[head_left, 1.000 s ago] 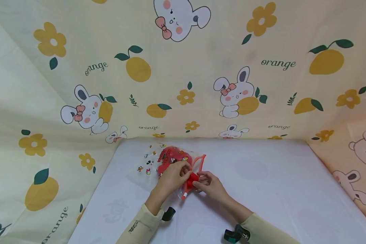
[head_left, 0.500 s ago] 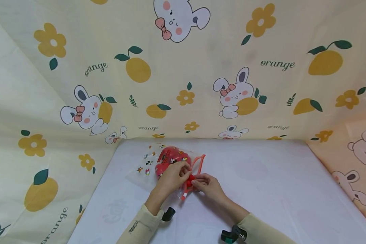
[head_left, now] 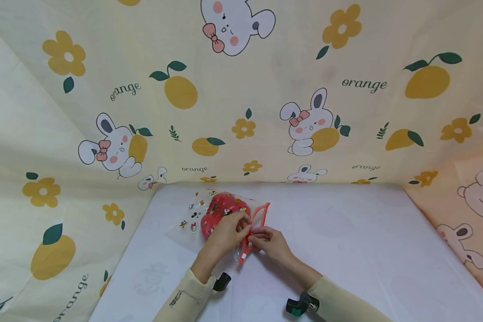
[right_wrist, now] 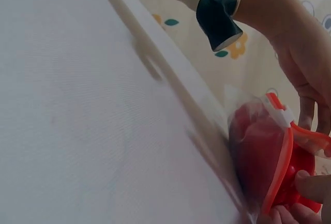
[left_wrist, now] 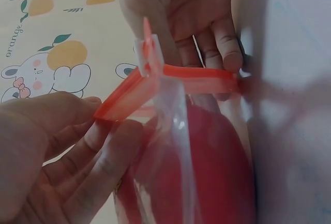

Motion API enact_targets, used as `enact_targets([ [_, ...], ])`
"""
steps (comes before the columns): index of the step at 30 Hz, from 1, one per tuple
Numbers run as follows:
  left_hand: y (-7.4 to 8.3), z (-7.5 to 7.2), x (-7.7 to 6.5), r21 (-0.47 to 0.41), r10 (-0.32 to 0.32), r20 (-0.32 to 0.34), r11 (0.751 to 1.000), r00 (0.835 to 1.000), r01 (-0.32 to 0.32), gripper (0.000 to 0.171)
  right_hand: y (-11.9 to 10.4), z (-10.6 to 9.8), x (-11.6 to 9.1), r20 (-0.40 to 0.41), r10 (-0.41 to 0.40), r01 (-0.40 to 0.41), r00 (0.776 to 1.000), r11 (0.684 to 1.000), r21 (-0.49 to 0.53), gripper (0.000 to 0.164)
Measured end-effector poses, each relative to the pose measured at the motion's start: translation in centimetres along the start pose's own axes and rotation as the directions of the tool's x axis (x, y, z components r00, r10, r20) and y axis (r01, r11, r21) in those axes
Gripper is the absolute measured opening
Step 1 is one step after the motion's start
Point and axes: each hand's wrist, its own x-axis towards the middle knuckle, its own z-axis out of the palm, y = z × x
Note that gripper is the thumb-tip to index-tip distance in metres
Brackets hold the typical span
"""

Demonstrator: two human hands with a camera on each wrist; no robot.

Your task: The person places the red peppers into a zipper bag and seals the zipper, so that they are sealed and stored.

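Observation:
A clear zip bag [head_left: 185, 228] with cartoon prints and an orange-red zip edge lies near the table's back. Inside it is a rounded red thing [head_left: 221, 210], its kind unclear. My left hand [head_left: 227, 232] pinches the zip edge [left_wrist: 121, 97] at the bag's mouth, which gapes in the left wrist view. My right hand [head_left: 271, 241] is at that mouth from the right. In the right wrist view its thumb [right_wrist: 313, 185] presses on a glossy red part [right_wrist: 300, 164] within the mouth, with its fingers [right_wrist: 289, 214] below. A white slider [right_wrist: 282, 115] sits at one zip end.
A white-covered table [head_left: 338, 250] lies under the bag. Patterned cloth [head_left: 265, 89] with rabbits and oranges rises behind and at both sides. A black wrist camera [head_left: 222, 281] is on the left sleeve and another wrist camera [head_left: 299, 305] on the right one.
My right hand has moved left, carrying the glossy red part into the bag's mouth, where it is now mostly hidden in the head view. My left hand has stayed nearly still.

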Motion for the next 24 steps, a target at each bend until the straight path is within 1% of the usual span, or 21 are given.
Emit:
enact_targets([
  [6,0.1,-0.1,-0.1,-0.003,-0.019,0.009,1.000,1.000,0.019,0.013,-0.4,0.0,0.2,0.044,-0.025,0.026,0.999,1.000,-0.015,0.035],
  [8,0.1,-0.1,-0.1,0.001,-0.024,0.011,1.000,1.000,0.024,0.013,-0.5,-0.1,0.2,0.064,-0.029,0.031,0.998,0.999,-0.038,0.034],
  [12,-0.1,0.0,-0.2,0.013,-0.027,0.017,1.000,0.999,0.027,0.013,-0.6,-0.6,-0.1,0.069,-0.032,0.036,0.997,0.997,-0.062,0.032],
  [18,-0.3,-0.2,-0.5,0.040,-0.004,0.012,0.999,1.000,0.003,0.014,-0.8,-1.2,-1.5,0.035,0.000,0.002,0.999,0.998,-0.067,0.026],
  [24,-0.6,-0.7,-1.2,0.054,0.001,0.017,0.999,1.000,-0.001,0.012,-1.2,-1.4,-3.4,0.064,0.027,-0.022,0.998,0.996,-0.082,0.025],
])
